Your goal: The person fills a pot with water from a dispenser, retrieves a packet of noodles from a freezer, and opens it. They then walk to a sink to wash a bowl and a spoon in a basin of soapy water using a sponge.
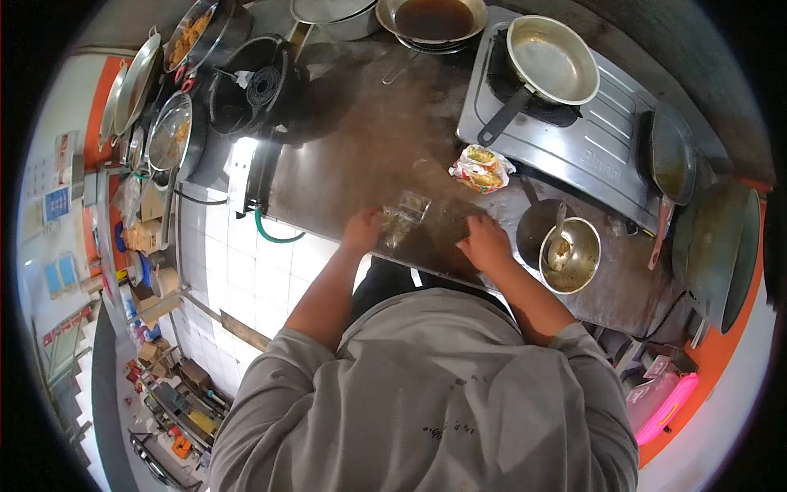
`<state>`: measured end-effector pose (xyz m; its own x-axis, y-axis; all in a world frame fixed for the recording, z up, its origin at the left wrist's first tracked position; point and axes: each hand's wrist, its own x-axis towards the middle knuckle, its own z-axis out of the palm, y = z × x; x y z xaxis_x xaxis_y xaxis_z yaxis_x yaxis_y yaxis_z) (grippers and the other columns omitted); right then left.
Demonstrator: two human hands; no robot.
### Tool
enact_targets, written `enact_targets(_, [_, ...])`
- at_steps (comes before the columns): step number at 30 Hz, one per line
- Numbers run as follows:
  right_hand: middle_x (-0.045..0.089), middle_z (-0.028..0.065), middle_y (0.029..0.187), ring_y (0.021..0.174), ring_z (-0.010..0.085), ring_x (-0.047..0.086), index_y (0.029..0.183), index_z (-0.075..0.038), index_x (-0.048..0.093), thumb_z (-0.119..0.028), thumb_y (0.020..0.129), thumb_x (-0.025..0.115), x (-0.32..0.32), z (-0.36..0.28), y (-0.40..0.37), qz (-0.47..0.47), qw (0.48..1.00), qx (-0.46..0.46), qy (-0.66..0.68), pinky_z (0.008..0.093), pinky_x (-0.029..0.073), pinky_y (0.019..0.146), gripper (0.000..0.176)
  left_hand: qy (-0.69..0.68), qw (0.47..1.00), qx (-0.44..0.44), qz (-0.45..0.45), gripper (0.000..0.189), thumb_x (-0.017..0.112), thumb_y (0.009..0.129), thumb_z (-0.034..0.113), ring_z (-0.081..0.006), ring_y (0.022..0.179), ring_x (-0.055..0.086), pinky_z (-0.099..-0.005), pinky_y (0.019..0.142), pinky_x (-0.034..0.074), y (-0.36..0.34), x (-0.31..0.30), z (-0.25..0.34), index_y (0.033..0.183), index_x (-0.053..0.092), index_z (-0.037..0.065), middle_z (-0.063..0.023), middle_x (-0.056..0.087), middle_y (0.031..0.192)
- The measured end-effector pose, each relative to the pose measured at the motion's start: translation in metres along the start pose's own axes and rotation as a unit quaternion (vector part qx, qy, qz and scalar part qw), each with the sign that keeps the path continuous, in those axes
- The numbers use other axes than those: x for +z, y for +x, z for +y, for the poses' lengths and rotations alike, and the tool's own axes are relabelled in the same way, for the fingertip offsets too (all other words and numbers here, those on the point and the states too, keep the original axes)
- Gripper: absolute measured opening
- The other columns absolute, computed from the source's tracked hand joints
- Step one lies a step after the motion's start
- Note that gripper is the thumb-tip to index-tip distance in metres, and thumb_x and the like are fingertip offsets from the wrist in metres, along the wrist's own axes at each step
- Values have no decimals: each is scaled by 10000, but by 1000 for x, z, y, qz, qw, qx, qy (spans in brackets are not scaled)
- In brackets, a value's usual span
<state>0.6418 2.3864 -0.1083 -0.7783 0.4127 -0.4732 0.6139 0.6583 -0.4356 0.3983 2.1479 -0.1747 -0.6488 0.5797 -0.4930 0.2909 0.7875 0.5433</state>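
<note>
A clear, crinkled plastic packet [403,218] lies on the dark metal counter in front of me, with light glinting off it. My left hand [362,230] is at its left edge, fingers closed together on the plastic. To the right of the packet, my right hand [485,242] rests near the counter's front edge. Its thumb and forefinger are apart and nothing shows between them. A torn, printed food wrapper [482,169] with something yellow inside lies beyond my right hand. Right of that hand stands a metal bowl [583,256] holding a spoon [560,233] and some residue.
A silver gas stove [615,156] carries a saucepan [553,61] at the back right. A pan of brown liquid [433,18] sits at the back. On the left are a black burner [250,86] and a strainer [170,135]. A frying pan [674,156] leans at the right.
</note>
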Motion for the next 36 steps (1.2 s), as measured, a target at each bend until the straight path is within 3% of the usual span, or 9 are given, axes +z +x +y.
enact_targets(2, [605, 197, 1251, 1178, 403, 606, 1315, -65, 538, -305, 807, 855, -7, 8, -23, -5, 999, 29, -38, 509, 533, 959, 645, -158, 982, -96, 36, 507, 703, 944, 396, -451, 1133, 662, -520, 980, 512, -1, 8, 1, 1318, 646, 58, -267, 704, 1183])
enact_targets(6, [567, 163, 1257, 1191, 387, 588, 1329, -75, 517, -265, 776, 877, 2, 20, -43, -3, 993, 85, -79, 560, 515, 962, 687, -123, 991, -54, 27, 769, 806, 841, 491, -453, 1198, 616, -513, 1014, 495, -26, -7, 40, 1422, 560, 51, -276, 641, 1291])
enact_targets(8, [565, 172, 1279, 1204, 392, 584, 1348, -68, 499, -244, 769, 879, 17, 30, -41, -6, 994, 85, -75, 555, 520, 953, 715, 181, 983, 27, 32, 1084, 897, 706, 550, -436, 1277, 537, -510, 1049, 478, -58, -23, 83, 1548, 410, 70, -239, 526, 1430])
enact_targets(11, [585, 194, 1276, 1199, 407, 592, 1353, -51, 488, -185, 777, 856, 24, 39, -43, 11, 996, 73, -40, 534, 528, 941, 696, 287, 955, 1, -72, 1274, 929, 664, 536, -414, 1391, 412, -539, 1087, 465, -71, -10, 96, 1624, 213, 101, -189, 382, 1507])
enact_targets(15, [650, 235, 1145, 1107, 429, 631, 1264, -29, 536, -71, 828, 755, 38, 56, -37, 88, 995, 25, 51, 487, 535, 924, 490, 243, 967, 0, 72, 1125, 910, 663, 515, -391, 1260, 525, -554, 971, 493, -58, 15, 70, 1563, 359, 123, -167, 514, 1412])
enact_targets(24, [689, 204, 1083, 1060, 427, 656, 1081, -61, 658, -74, 866, 695, 13, 5, 7, -16, 972, -107, 207, 478, 525, 883, 218, 238, 971, 23, 23, 390, 733, 879, 376, -414, 1045, 683, -553, 912, 529, -24, -5, 41, 1117, 691, 69, -183, 728, 1050])
enact_targets(28, [692, 205, 1021, 1085, 416, 652, 1106, -48, 653, -103, 872, 702, -1, -39, 35, -76, 950, -89, 289, 479, 526, 910, 246, 171, 984, -44, 16, 381, 722, 903, 392, -439, 1014, 690, -541, 873, 537, -23, -19, 18, 1074, 702, 53, -223, 730, 1063])
enact_targets(34, [649, 194, 1169, 1071, 382, 646, 1276, -45, 602, -169, 841, 783, 11, -67, 56, 71, 992, -83, 61, 455, 537, 930, 487, 91, 986, -109, 92, 607, 766, 911, 445, -443, 1082, 689, -512, 902, 546, -33, -60, -11, 1288, 606, -3, -263, 719, 1122])
enact_targets(36, [614, 186, 1215, 1138, 412, 624, 1271, -94, 626, -338, 890, 755, 9, -76, 58, 59, 995, -81, -11, 497, 532, 956, 470, 81, 986, -59, 132, 646, 773, 910, 434, -439, 1094, 689, -504, 905, 551, -51, -74, -19, 1336, 566, -4, -266, 708, 1163])
